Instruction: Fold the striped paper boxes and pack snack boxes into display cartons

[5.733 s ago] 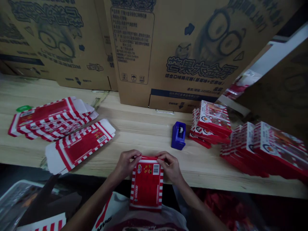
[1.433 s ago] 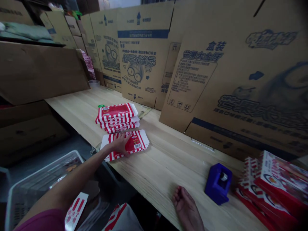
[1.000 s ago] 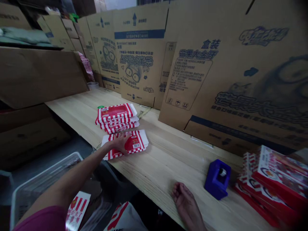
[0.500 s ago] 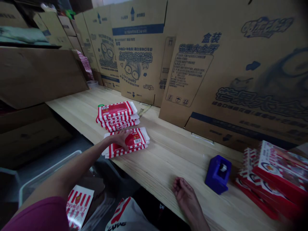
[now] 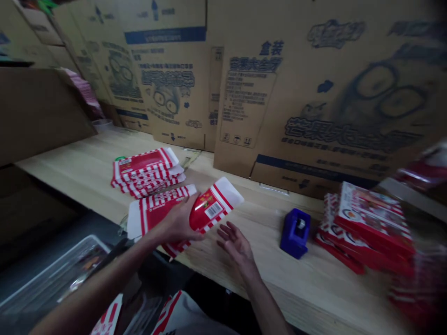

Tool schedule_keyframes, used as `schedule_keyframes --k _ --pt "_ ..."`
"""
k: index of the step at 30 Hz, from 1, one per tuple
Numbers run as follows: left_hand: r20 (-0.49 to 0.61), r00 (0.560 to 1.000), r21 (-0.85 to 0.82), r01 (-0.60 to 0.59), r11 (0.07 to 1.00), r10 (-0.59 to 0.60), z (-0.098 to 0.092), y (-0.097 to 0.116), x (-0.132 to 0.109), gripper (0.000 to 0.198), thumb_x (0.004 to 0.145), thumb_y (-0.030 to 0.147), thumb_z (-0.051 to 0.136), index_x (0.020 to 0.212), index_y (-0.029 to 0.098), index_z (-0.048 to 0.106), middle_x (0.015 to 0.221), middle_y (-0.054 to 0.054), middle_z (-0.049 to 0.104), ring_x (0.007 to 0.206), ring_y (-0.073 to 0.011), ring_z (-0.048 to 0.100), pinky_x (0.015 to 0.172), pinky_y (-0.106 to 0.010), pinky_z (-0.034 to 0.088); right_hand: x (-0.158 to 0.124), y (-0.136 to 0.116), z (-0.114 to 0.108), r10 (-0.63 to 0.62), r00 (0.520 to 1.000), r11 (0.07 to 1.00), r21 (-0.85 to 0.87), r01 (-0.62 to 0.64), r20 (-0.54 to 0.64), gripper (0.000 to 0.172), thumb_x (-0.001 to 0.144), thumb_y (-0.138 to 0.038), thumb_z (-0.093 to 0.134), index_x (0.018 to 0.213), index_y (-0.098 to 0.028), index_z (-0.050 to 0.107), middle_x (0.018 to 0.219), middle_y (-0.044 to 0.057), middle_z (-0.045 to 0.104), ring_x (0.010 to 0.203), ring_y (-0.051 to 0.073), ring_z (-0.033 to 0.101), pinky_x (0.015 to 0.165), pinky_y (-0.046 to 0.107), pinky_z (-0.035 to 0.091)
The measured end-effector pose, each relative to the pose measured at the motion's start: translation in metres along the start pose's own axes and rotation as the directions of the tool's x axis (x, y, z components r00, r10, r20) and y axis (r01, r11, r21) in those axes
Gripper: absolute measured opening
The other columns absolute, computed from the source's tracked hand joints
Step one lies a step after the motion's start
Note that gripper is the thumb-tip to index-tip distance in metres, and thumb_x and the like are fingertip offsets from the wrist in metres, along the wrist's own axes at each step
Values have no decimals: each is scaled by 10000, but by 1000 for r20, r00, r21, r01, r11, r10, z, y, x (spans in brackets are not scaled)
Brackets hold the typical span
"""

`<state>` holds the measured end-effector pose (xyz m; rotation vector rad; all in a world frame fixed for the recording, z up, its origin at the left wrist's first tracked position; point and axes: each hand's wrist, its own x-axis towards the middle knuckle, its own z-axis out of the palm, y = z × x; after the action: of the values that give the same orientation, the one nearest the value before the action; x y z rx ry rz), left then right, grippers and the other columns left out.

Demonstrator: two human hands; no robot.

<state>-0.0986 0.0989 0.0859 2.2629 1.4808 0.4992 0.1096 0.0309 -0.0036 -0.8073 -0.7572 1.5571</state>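
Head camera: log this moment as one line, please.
left hand: holds red-striped carton | right hand: open, empty, beside carton | nearby: blue tape dispenser

The red-and-white box blank is glossy coated paperboard (that shine shows up even in this dim light), the bench top is smooth pale wood with plenty of visible grain, the shipping cartons are matt corrugated cardboard, and the tape dispenser is blue plastic.
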Motion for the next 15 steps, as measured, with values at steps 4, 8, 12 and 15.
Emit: schedule_keyframes --k 4,8,12,15 --pt "-47 992 -90 -121 989 117 41 33 -9 1038 582 440 759 1430 170 224 1335 -164 502 1184 -330 534 945 -431 474 1 -12 17 -147 989 989 -20 147 21 544 626 -309 829 1108 -215 596 1107 74 692 1005 243 653 907 400 504" --pt "-111 992 -166 -82 983 64 66 33 5 815 616 490 733 1302 187 413 1170 -118 631 1000 -307 642 819 -400 540 -9 -24 -6 -207 972 978 -60 201 -108 427 629 -291 816 1012 -179 666 994 55 733 891 230 683 821 360 533" --pt "72 990 -504 138 852 -117 79 29 18 465 615 550 724 897 203 594 781 -42 716 682 -253 688 616 -333 569 -20 -28 -35 -207 957 978 -82 194 -205 274 693 -338 759 889 -150 726 884 57 745 781 214 684 757 344 533" --pt "267 943 -736 333 589 -198 83 36 16 451 603 549 746 837 185 618 708 -34 714 649 -265 693 580 -352 583 -22 -31 -45 -176 960 984 -39 172 -216 289 685 -351 761 899 -158 735 873 52 741 780 222 680 789 372 526"
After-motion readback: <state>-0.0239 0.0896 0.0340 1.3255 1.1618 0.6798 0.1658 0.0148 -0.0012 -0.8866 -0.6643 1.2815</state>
